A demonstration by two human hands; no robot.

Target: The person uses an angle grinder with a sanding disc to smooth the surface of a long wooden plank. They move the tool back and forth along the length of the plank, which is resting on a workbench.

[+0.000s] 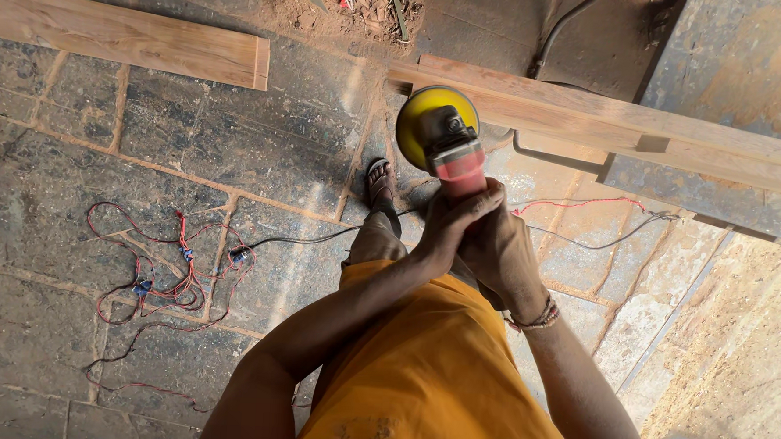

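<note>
Here both hands wrap the red body of an angle grinder (453, 152), held out in front of the person above a stone-slab floor (192, 149). The left hand (447, 226) is closed around the body from the near side, its fingers pressed over the housing, and the right hand (503, 251) is closed around the rear of the body just behind it, the two grips touching. The yellow sanding disc (421, 124) at the tool's head sits near the edge of a long wooden plank (632, 125); whether it touches the wood cannot be told. The grinder looks rigid and fairly heavy toward its head, so a two-handed hold on the body, well back from the disc, seems the sound place to take it. A black power cord (302, 238) trails across the floor, beside a tangle of red wires (168, 280). A second plank (126, 37) lies well apart, and sawdust (347, 7) is heaped beyond.
</note>
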